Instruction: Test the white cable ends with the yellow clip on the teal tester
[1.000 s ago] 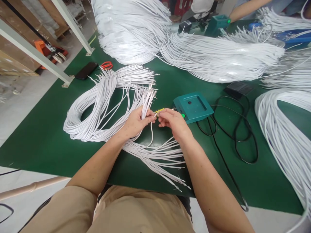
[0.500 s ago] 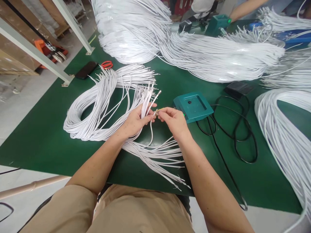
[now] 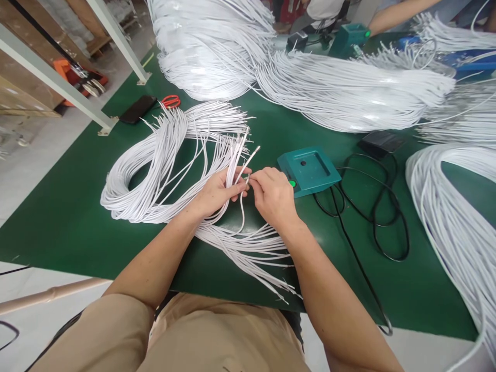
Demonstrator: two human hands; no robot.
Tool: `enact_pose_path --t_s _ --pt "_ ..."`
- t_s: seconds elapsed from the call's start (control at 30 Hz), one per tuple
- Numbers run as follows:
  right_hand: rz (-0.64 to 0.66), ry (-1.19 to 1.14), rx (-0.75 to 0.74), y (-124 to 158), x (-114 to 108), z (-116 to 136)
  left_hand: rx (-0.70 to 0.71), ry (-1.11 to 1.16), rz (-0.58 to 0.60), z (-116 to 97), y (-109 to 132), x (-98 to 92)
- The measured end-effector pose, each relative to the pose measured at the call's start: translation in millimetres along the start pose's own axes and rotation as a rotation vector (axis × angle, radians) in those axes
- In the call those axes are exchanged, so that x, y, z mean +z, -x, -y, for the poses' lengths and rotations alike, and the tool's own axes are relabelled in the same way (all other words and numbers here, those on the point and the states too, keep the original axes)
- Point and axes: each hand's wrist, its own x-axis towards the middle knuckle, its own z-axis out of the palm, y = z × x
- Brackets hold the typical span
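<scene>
white cables (image 3: 120, 194), teal device (image 3: 315, 165); green tabletop (image 3: 70, 227), tan shirt (image 3: 217, 341)

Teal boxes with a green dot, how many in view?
2: near box beside the right hand; far box by a co-worker's arm. Others may be hidden behind the wire piles.

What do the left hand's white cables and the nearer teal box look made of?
White cables: probably soft plastic sheathing, satin, judging by smooth bends and sheen. Teal box: moulded plastic or painted metal, semi-matte; even colour fits both.
</scene>
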Motion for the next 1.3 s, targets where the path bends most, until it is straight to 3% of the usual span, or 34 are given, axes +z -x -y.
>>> enact_pose_path --t_s 0.07,0.17,0.33,0.53,0.73,0.87,1.0,1.13,1.3 --pt "0.015 0.218 -0.083 -2.6 -3.9 -3.4 -0.031 0.023 -0.027 1.4 -1.4 -1.8" --pt "0.015 0.324 -0.103 -10.5 -10.5 -11.8 -0.031 0.026 -0.069 3.5 -3.1 -5.5" --pt "0.077 0.164 -0.003 -23.9 -11.7 -19.9 -0.018 -0.047 -0.093 5.6 -4.0 -8.0" --pt "0.091 -0.078 0.161 -30.7 -8.8 -7.6 0.006 -0.141 -0.134 8.1 -5.5 -5.9" --pt "0.114 -0.076 0.227 -33.7 -5.4 -2.6 0.022 -0.191 -0.152 3.3 -3.4 -3.3" --pt "0.172 0.051 0.173 -33.1 -4.9 -5.7 0.024 -0.193 -0.177 2.6 -3.0 -4.3" --pt "0.129 0.284 0.063 -30.7 -8.5 -12.0 0.015 -0.175 -0.174 8.3 -6.4 -6.3" --pt "0.279 0.373 -0.137 -31.8 -10.8 -24.9 -0.055 -0.113 -0.172 16.3 -11.2 -7.4" --pt "0.359 0.416 -0.171 -37.1 -12.5 -36.8 -0.134 -0.03 -0.183 23.8 -13.9 -6.9"
